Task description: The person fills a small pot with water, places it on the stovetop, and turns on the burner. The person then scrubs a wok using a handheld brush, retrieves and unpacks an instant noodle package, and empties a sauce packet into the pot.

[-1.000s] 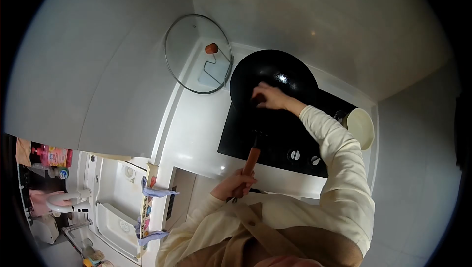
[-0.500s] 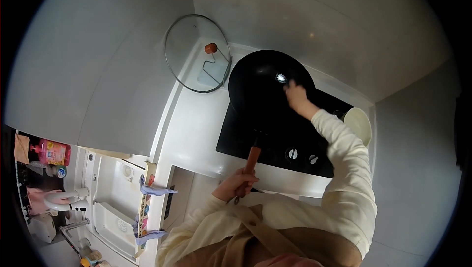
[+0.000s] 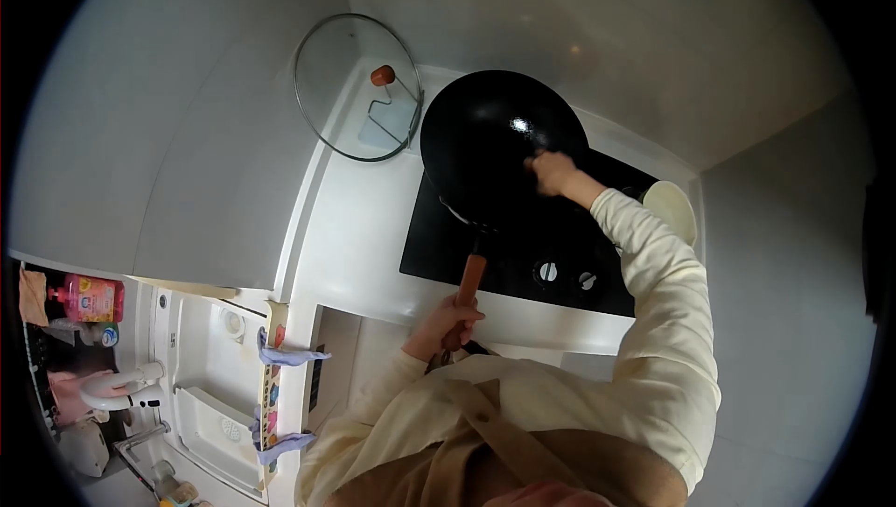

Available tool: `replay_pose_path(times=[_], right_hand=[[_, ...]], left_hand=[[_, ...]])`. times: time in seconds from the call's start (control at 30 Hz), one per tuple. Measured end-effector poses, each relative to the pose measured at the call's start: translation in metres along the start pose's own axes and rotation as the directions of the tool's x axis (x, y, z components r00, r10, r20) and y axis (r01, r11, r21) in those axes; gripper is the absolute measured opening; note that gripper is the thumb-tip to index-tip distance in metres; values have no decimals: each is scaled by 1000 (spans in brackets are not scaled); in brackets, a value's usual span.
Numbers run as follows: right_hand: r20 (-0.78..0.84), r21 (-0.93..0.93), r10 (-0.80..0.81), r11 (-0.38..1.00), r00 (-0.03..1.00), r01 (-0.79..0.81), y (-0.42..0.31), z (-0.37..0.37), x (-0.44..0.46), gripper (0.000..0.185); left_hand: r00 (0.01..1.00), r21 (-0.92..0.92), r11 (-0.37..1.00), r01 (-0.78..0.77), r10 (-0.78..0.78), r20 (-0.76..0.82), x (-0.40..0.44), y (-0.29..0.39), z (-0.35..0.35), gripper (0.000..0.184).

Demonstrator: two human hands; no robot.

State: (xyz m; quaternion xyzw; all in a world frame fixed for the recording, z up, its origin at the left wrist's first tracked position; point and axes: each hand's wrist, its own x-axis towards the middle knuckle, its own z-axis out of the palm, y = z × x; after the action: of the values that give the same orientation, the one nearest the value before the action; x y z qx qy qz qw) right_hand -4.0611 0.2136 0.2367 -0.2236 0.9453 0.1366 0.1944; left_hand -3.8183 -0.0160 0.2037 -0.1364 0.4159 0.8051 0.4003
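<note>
Wok [image 3: 485, 133] lies ahead of the left hand [image 3: 446, 328], which grips its wooden handle [image 3: 472, 279], long axis running away and slightly rightward; the right hand [image 3: 553, 173], nearer the round body, curls at its right side, whether holding anything I cannot tell.

Right hand [image 3: 557, 174] looks somewhat blurred

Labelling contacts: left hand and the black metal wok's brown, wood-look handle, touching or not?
Touching. The head view shows the left hand closed around the lower part of the brown, wood-look handle, fingers wrapped over it.
</note>
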Motion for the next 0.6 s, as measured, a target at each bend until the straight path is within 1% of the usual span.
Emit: replay_pose_path(times=[0.03,0.07,0.1,0.13,0.17,0.2,0.23,0.27,0.3,0.33,0.37,0.43,0.47,0.5,0.53,0.57,0.6], right_hand=[[-78,199,-304,929,950,313,-7,-5,-9,40],[282,739,-248,672,927,-44,-14,-13,-14,40],[239,925,-412,373,879,-76,-18,-7,-12,37],[298,902,-436,421,849,-100,-12,-8,-11,36],[356,876,-458,466,815,-120,-3,-11,-10,36],[430,704,-323,705,843,-89,9,-20,-11,36],[443,609,-243,788,863,-91,36,-12,2,41],[359,307,-161,950,919,46,55,-16,13,44],[281,50,-23,999,959,9,64,-28,18,43],[107,-149,83,987,991,-67,66,-30,18,38],[192,-210,87,977,978,-46,62,-30,18,39],[356,-321,112,947,928,9,26,-39,10,40],[450,-183,-22,976,893,117,9,-38,3,44],[460,254,-159,966,874,42,-1,-31,-3,41],[409,639,-289,768,866,-46,-10,-25,-7,38],[367,832,-393,544,843,-109,-20,-22,-8,35],[392,845,-429,517,814,-135,-19,-23,-6,36]], left_hand=[[1000,4,1000,-15,15,3,3,-1,-2,23],[1000,3,1000,-4,4,-3,3,-3,-3,23],[1000,3,1000,6,-6,-10,3,-3,-3,23],[1000,6,1000,15,-15,-22,3,-3,-4,23],[1000,6,1000,-4,4,-14,3,-3,-5,23],[1000,8,1000,-20,20,-7,2,-4,-6,24],[999,9,999,-34,34,3,1,-4,-6,24],[1000,9,1000,-17,17,-8,1,-3,-6,24],[1000,9,1000,-1,1,-19,2,0,-6,24],[999,8,1000,17,-17,-31,1,1,-6,24],[1000,6,1000,17,-17,-23,2,-1,-8,24],[1000,4,1000,21,-21,-6,6,-5,-14,24],[999,7,1000,29,-29,-13,4,-4,-14,24],[999,7,999,33,-33,-18,3,-2,-12,24],[999,4,999,36,-36,-24,3,-2,-10,24],[999,-2,1000,31,-31,-17,5,-3,-10,24],[999,-4,1000,30,-30,-13,5,-3,-12,24]])
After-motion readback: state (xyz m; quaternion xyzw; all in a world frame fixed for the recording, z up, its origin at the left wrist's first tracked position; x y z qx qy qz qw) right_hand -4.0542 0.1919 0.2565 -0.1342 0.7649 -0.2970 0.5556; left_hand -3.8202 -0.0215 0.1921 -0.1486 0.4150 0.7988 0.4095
